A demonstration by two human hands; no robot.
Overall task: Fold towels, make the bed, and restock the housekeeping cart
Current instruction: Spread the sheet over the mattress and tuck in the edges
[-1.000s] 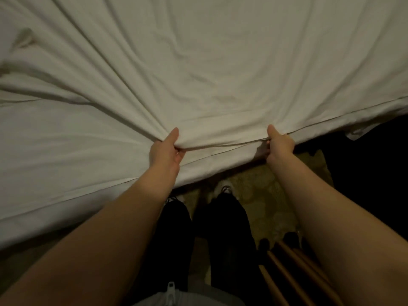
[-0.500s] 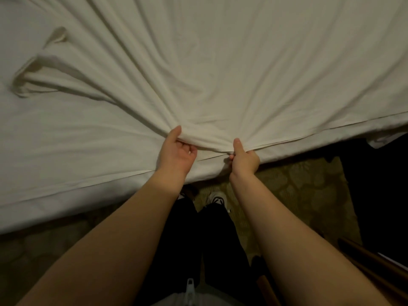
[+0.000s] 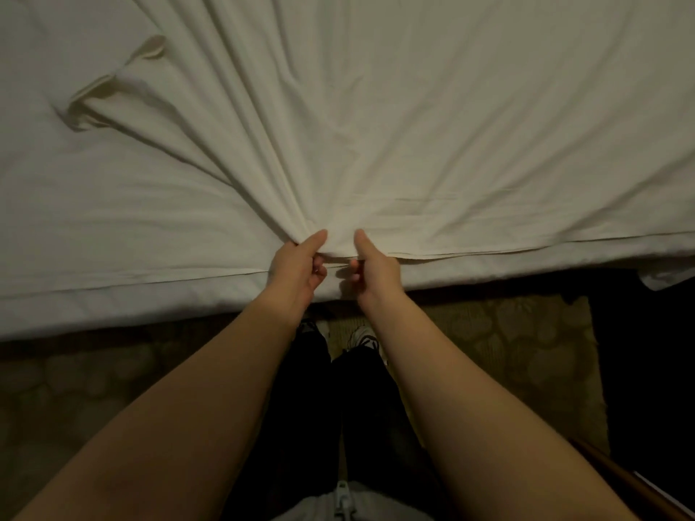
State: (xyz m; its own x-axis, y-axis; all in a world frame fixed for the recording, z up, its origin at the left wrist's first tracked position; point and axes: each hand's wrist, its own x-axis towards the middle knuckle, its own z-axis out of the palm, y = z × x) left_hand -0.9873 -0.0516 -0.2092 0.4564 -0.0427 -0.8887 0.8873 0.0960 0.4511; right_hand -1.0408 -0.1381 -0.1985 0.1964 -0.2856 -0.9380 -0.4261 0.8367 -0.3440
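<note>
White soft cloth bed sheet (image 3: 376,126) covers the bed, its stitched hem (image 3: 526,253) at the near edge, creases (image 3: 210,156) fanning from the grip. Patterned olive carpet (image 3: 526,340) lies below. Left hand (image 3: 297,263) and right hand (image 3: 376,267) sit just beside each other on the hem, thumbs on top, fingers curled under, clamping the cloth. Likely light, limp, wrinkle-prone (slides easily). Best gripped along the hem, hands wider apart.

- The left hand (image 3: 297,267) pinches the hem of the sheet (image 3: 376,126), thumb on top and fingers curled beneath.
- The right hand (image 3: 376,270) is just beside it and grips the same hem, thumb extended forward.
- Both bare forearms reach forward and converge.
</note>
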